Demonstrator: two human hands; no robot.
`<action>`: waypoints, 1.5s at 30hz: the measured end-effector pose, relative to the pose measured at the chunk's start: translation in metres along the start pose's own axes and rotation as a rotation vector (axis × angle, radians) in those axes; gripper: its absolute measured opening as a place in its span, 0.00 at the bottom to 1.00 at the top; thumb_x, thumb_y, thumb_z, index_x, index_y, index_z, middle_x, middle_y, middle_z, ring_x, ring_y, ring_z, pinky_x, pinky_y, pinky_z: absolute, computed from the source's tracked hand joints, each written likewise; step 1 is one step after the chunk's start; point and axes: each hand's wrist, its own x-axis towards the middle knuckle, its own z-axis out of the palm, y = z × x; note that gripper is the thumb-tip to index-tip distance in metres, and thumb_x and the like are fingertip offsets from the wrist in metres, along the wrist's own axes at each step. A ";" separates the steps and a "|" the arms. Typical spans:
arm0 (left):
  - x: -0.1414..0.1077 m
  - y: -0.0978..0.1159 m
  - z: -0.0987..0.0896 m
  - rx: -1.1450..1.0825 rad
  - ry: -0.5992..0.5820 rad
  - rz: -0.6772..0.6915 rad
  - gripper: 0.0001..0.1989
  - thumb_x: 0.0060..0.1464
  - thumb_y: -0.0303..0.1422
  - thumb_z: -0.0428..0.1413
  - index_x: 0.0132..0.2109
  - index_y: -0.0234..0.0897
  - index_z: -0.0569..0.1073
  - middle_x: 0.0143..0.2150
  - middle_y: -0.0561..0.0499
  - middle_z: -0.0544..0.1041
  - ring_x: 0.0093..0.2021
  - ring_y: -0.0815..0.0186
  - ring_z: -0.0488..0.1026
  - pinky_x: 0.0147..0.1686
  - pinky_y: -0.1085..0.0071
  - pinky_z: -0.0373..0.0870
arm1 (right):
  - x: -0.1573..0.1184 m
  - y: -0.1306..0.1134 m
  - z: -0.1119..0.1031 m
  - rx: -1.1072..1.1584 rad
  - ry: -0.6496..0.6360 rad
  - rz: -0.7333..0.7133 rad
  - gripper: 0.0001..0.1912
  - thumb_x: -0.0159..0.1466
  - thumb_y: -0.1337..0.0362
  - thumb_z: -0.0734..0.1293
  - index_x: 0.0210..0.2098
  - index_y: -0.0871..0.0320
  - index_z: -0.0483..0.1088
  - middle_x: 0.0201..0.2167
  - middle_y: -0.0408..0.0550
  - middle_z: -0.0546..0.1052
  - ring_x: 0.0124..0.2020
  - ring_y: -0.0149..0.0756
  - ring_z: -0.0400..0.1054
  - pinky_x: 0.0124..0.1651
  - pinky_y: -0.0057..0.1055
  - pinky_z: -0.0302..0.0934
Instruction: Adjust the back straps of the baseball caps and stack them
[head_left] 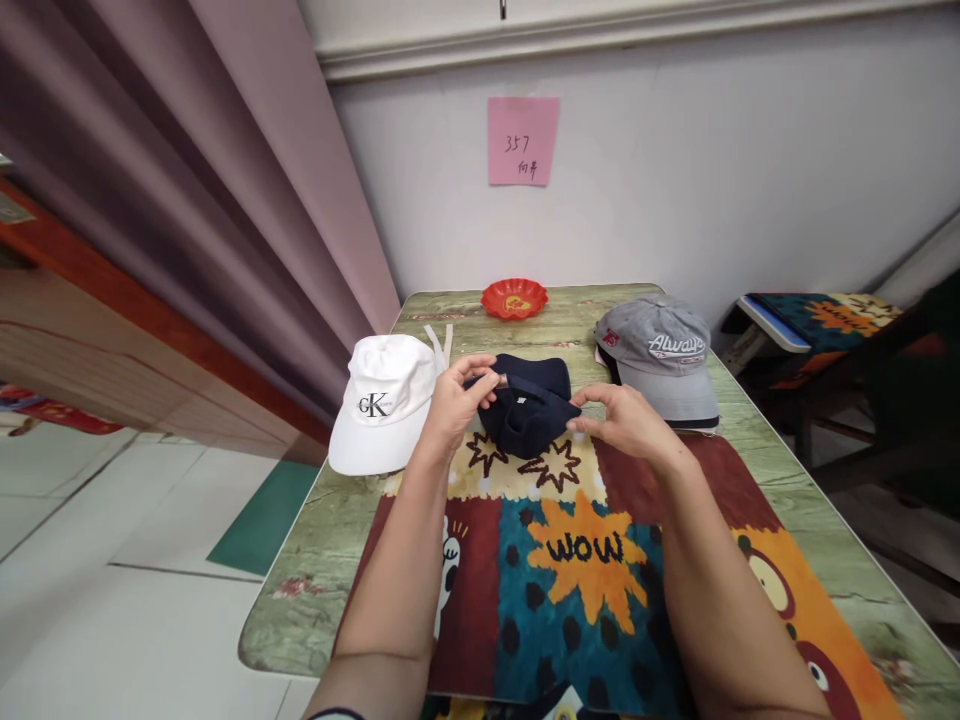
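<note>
A navy baseball cap lies at the middle of the table, its back strap and opening turned toward me. My left hand pinches the cap's strap near a small buckle, with thumb and forefinger closed. At the cap's right edge, my right hand has thumb and fingertips closed on the fabric. Just left of my left hand sits a white cap with dark lettering and loose strap ends standing up. To the right of my right hand is a grey cap marked "Always", resting on something dark, perhaps another cap.
A red scalloped dish stands at the table's back. Under my forearms lies a colourful mat on the green wood-patterned table. A pink note is on the wall, a curtain hangs left, and dark furniture stands right.
</note>
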 end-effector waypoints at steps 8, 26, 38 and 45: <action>0.005 -0.007 -0.030 0.343 -0.189 0.072 0.15 0.39 0.40 0.72 0.32 0.38 0.79 0.49 0.45 0.80 0.51 0.54 0.74 0.49 0.65 0.70 | 0.001 -0.005 0.003 0.060 0.116 0.014 0.10 0.65 0.53 0.67 0.38 0.53 0.73 0.24 0.38 0.72 0.20 0.30 0.56 0.29 0.31 0.52; -0.021 0.003 -0.002 -0.440 -0.003 0.014 0.32 0.45 0.63 0.60 0.47 0.43 0.76 0.41 0.45 0.81 0.51 0.49 0.78 0.46 0.55 0.76 | -0.006 -0.043 -0.001 0.991 0.226 0.141 0.15 0.57 0.50 0.72 0.38 0.52 0.72 0.33 0.47 0.79 0.35 0.43 0.75 0.39 0.39 0.71; -0.025 -0.009 0.033 -0.529 -0.047 -0.071 0.37 0.54 0.66 0.49 0.55 0.43 0.76 0.53 0.45 0.81 0.59 0.48 0.75 0.48 0.53 0.78 | 0.011 -0.014 0.011 1.095 0.125 0.174 0.20 0.60 0.44 0.69 0.42 0.53 0.76 0.45 0.53 0.83 0.54 0.52 0.75 0.54 0.51 0.72; -0.006 -0.010 0.031 -0.530 0.175 -0.041 0.21 0.59 0.52 0.52 0.48 0.46 0.79 0.50 0.52 0.82 0.61 0.51 0.73 0.50 0.55 0.79 | -0.007 -0.044 0.016 1.089 0.068 0.081 0.33 0.56 0.37 0.69 0.56 0.46 0.71 0.55 0.50 0.79 0.58 0.52 0.73 0.54 0.52 0.71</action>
